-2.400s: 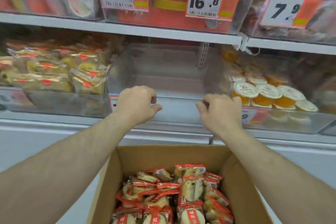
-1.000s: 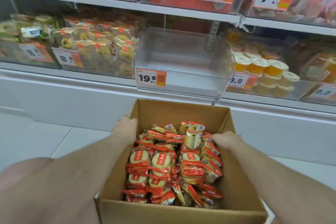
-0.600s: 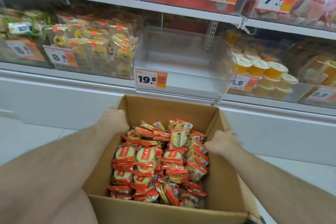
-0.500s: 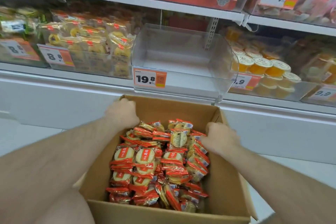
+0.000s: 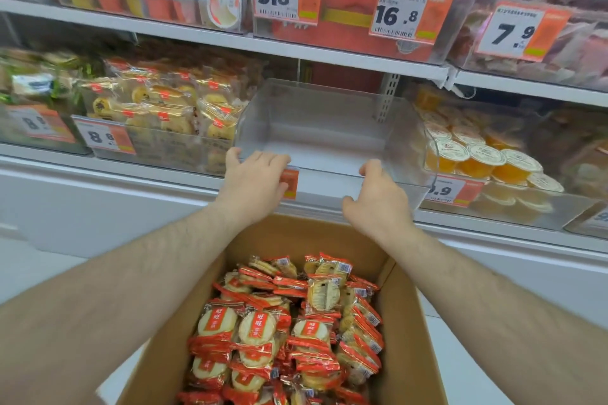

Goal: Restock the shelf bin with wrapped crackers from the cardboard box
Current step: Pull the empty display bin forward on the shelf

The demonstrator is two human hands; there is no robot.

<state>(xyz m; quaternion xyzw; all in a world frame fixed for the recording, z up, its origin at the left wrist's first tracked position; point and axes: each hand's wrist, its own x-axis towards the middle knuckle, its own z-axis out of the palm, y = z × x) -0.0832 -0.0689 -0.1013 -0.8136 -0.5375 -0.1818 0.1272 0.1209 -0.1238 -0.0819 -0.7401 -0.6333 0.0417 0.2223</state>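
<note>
A clear plastic shelf bin sits in the middle of the lower shelf with nothing inside it. My left hand grips its front rim at the left corner, covering the price tag. My right hand holds the same front rim further right, fingers curled over the edge. Below my arms stands an open cardboard box filled with wrapped crackers in red and clear wrappers.
Left of the bin is a bin of yellow wrapped pastries. To its right, orange jelly cups fill another bin. An upper shelf with price tags overhangs the bin. White floor lies at the left.
Both hands left the sides of the cardboard box and rose to the front rim of the clear bin, where they now grip it. The view has moved closer to the shelf.
</note>
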